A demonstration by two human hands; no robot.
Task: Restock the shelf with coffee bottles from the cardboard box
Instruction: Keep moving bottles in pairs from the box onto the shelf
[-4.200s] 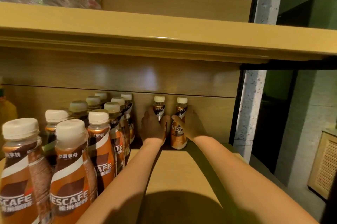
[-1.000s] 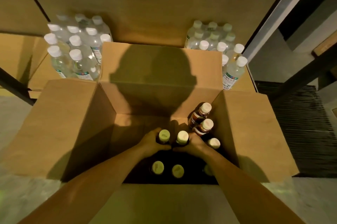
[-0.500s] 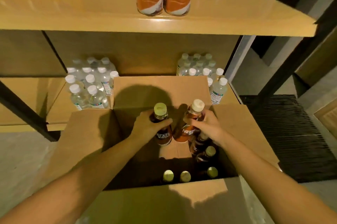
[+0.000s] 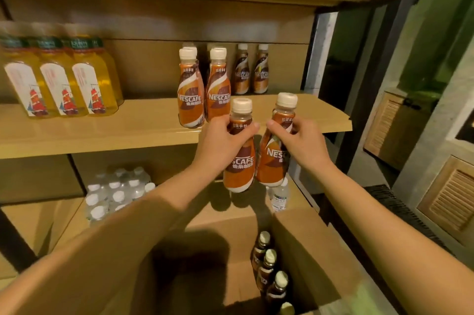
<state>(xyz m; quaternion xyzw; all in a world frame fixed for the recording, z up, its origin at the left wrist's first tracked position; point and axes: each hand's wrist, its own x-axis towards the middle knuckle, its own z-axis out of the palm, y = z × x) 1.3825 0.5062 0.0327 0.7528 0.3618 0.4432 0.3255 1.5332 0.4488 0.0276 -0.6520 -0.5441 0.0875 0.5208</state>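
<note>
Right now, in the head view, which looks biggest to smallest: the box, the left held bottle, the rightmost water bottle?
1. box
2. left held bottle
3. water bottle
The held bottle is nearer, so that lead may be only looks.

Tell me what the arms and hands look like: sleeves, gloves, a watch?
The left hand and right hand are bare: no gloves, no rings visible. Both forearms are uncovered to the frame's edge; no sleeve, watch or wristband shows.
</note>
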